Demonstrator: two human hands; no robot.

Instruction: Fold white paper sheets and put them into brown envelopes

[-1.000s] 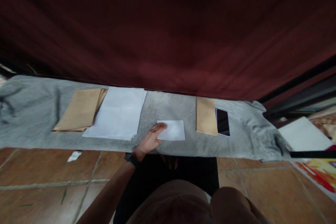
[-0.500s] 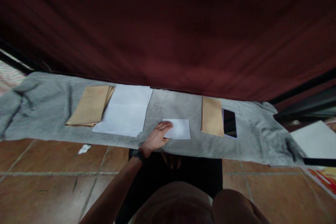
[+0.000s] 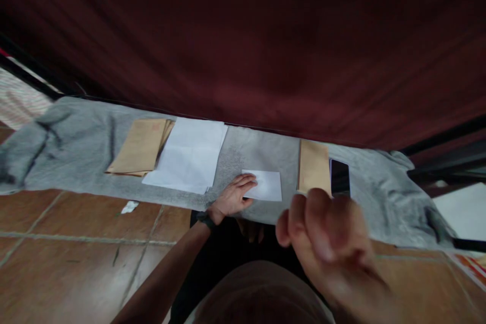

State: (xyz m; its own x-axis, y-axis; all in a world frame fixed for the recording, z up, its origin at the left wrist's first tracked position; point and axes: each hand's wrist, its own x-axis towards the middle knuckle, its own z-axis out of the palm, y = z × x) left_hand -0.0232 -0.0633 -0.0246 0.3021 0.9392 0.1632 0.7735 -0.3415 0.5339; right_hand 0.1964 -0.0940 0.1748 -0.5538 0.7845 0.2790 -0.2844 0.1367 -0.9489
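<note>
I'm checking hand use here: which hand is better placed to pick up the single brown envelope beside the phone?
Right, probably. The right hand is raised on the side of the brown envelope, nothing visible in it; the left hand lies flat on the folded white paper, farther from the envelope.

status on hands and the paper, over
Left hand flat on left edge of sheet. Right hand up near camera, blurred, off it. Envelope and phone lie beside it.

I take this for a room in a home: terracotta floor tiles, a dark red curtain hanging behind, a grey cloth spread on the floor.
</note>
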